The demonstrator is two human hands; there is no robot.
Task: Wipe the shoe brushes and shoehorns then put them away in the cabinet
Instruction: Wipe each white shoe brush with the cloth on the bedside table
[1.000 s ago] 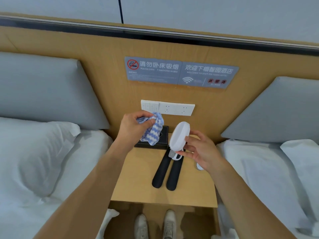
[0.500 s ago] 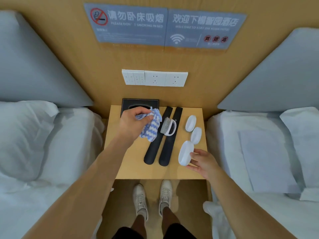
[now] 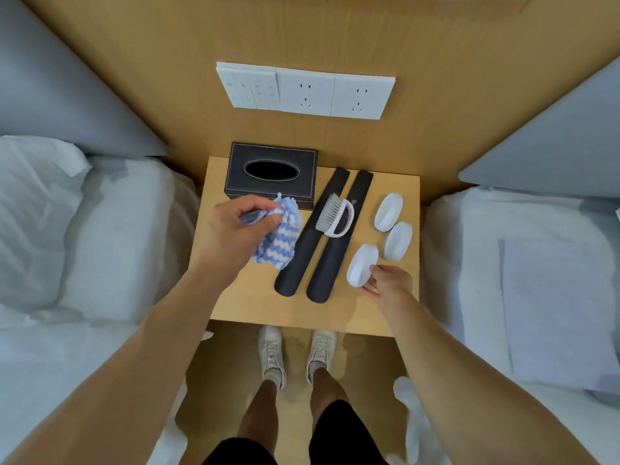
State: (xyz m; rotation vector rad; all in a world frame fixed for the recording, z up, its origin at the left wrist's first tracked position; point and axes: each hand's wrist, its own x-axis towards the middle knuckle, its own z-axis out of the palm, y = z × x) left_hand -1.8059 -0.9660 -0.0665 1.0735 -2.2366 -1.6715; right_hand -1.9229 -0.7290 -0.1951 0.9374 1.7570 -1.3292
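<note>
While left hand point(image 3: 231, 229) pinches the cloth point(image 3: 278, 236), right hand point(image 3: 389, 286) fingers grip a white brush point(image 3: 360, 268).

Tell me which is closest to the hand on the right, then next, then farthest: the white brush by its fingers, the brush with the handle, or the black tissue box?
From the right hand:
1. White brush, touching its fingertips at the table's near right.
2. Handled brush, lying on the black shoehorns mid-table.
3. Tissue box, at the back left.

Blue-white zigzag cloth point(image 3: 276, 236), black shoehorns point(image 3: 323, 236), white brushes point(image 3: 388, 211), seemingly grey bristles
</note>
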